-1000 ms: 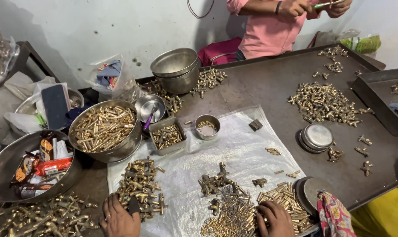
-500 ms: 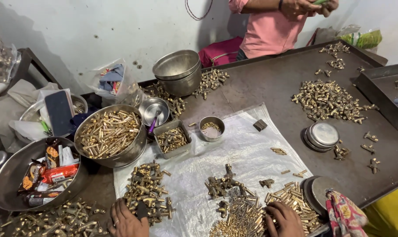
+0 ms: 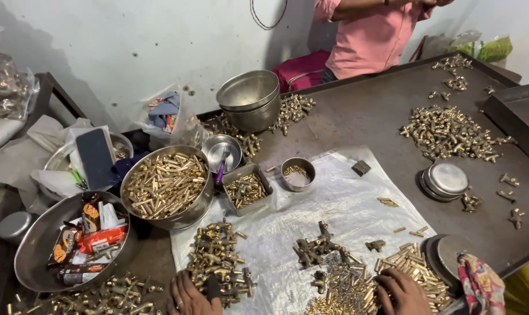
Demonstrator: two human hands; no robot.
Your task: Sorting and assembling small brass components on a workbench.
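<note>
Brass fittings and pins cover a clear plastic sheet (image 3: 334,204) on a dark metal counter (image 3: 369,116) where a person sorts small parts by hand. The left hand (image 3: 188,294), at the bottom edge, rests on a heap of T-shaped brass fittings (image 3: 218,262) with the fingers curled around a dark piece, though whether it is truly gripped cannot be told. The right hand (image 3: 401,291) lies fingers down on a pile of short brass pins (image 3: 404,265), loosely bent, with nothing visibly held. The step in hand looks like picking parts from the two piles; a next pick would call for pinching one piece free of the tangle. A large steel bowl (image 3: 168,186) holds brass tubes, a small rectangular tin (image 3: 247,189) holds darker small parts, and a small round cup (image 3: 298,173) has a thin layer of tiny pieces. Two stacked steel bowls (image 3: 250,99) stand beyond them, the upper one apparently empty. A wide pan (image 3: 43,245) at left holds snack packets. Across the counter, another person in a pink shirt (image 3: 369,41) works beside more brass heaps (image 3: 448,134)
</note>
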